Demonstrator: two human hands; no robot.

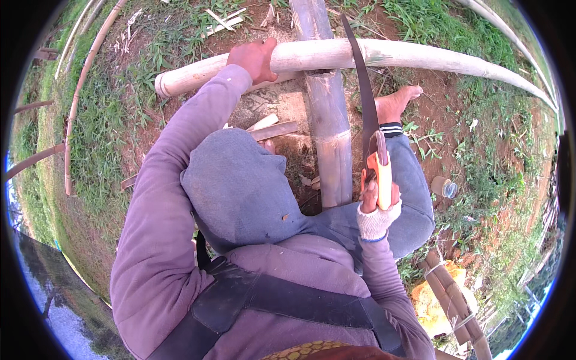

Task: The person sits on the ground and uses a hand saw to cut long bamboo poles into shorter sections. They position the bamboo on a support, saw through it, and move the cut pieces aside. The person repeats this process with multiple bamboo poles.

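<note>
Gripping an orange-handled saw toward two o'clock, the right hand sits near three o'clock; the left hand, near twelve o'clock, clasps a pale bamboo pole stretching from ten to past two o'clock.

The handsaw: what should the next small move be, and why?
Probably one short, light stroke with the handsaw: the right hand grips its orange handle, its blade crosses the pale pole, and the left hand holds the pole left of the blade.

1 head-worn fisheye view looks down from above, close over the knees and grassy ground.
</note>
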